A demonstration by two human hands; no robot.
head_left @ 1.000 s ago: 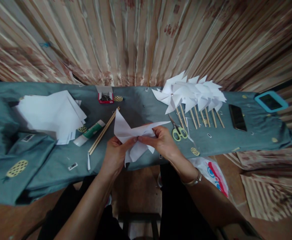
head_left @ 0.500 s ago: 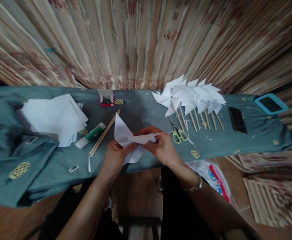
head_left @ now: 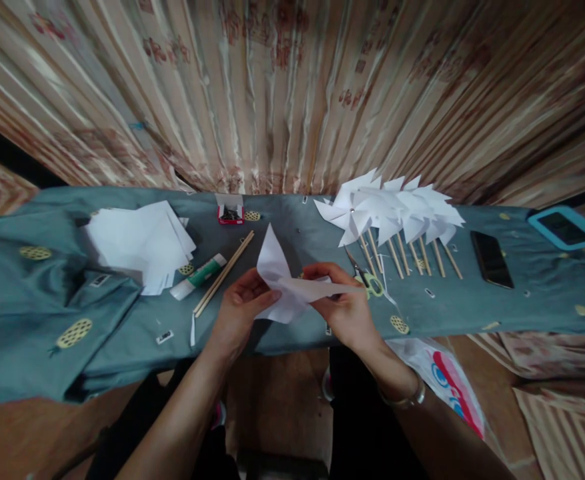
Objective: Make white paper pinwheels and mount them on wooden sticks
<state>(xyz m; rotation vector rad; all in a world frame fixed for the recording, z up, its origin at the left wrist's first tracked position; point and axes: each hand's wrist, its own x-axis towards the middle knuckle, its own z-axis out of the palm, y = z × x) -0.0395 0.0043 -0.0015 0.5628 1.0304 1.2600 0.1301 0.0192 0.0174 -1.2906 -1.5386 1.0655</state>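
Observation:
Between my hands is a white paper pinwheel [head_left: 292, 291] without a stick, its blades folded toward the middle. My left hand [head_left: 245, 305] grips its left side, the thumb pressed near the centre. On the right side my right hand [head_left: 345, 303] pinches the paper; some of its fingers are hidden behind a blade. Left of my left hand lie wooden sticks [head_left: 225, 273] and a green and white glue stick [head_left: 199, 277]. Scissors [head_left: 367, 280] with pale green handles rest just beyond my right hand.
Several finished pinwheels [head_left: 387, 207] on sticks lie at the back right. A stack of white paper [head_left: 139, 243] is at the left, near a small red box of pins [head_left: 231, 212]. Further right are a phone [head_left: 492, 259] and a blue-framed tablet [head_left: 567, 227]. A curtain [head_left: 272, 93] hangs behind.
The view has shifted, so the table's things sit further right and slightly lower. The pinwheel has turned a little in my hands, which still hold it from both sides.

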